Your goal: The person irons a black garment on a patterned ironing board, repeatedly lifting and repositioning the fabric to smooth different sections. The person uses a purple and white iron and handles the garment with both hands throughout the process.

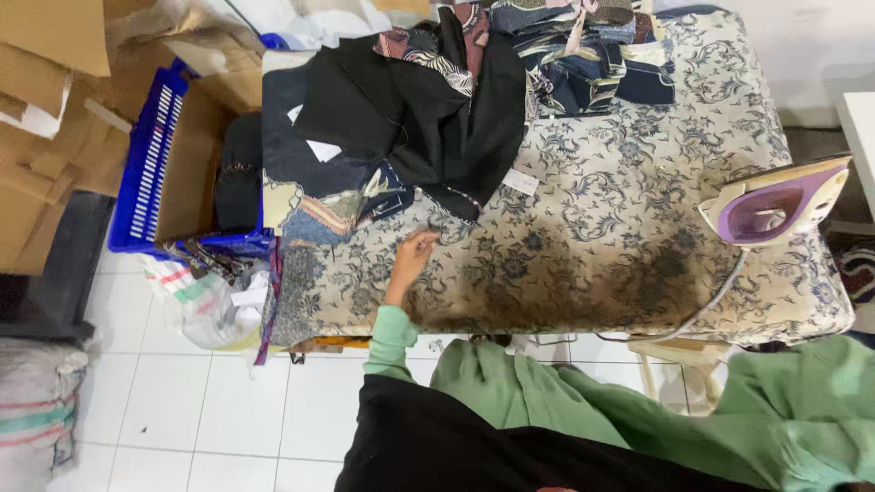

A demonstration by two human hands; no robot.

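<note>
My left hand lies on the floral-covered ironing table, fingers loosely apart and empty. Its fingertips are just short of the lower edge of a heap of black garments piled at the table's back left. A patterned blue and beige cloth lies under that heap, left of my hand. A purple and cream iron stands on its heel at the table's right end, and its cord hangs over the front edge. My right hand is out of view; only a green sleeve shows at the lower right.
Folded patterned clothes are stacked at the back of the table. A blue plastic crate and cardboard boxes stand to the left. A plastic bag and a woven sack sit on the white tiled floor.
</note>
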